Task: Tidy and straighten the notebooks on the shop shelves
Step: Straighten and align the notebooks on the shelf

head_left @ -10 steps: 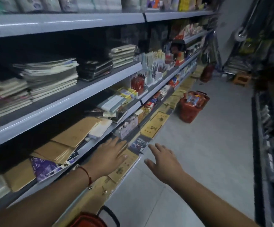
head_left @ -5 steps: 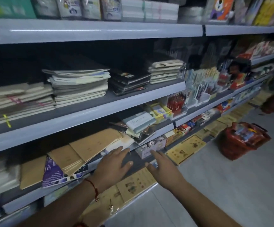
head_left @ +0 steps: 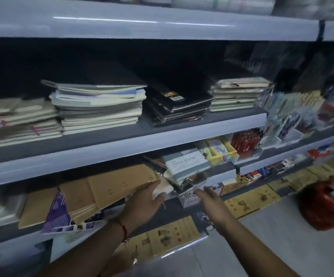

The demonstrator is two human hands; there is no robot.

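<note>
Under left fingers (head_left: 152,185) — brown notebooks (head_left: 120,182)

Your view is dim; glare streaks the top shelf edge (head_left: 142,23), shelf recesses sit in shadow, right edge blurred and bowed.

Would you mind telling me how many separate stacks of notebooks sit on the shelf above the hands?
4: a cream stack at far left, a taller pale stack beside it, a black stack in the middle, a small wrapped stack at right. More may lie off-frame.
</note>
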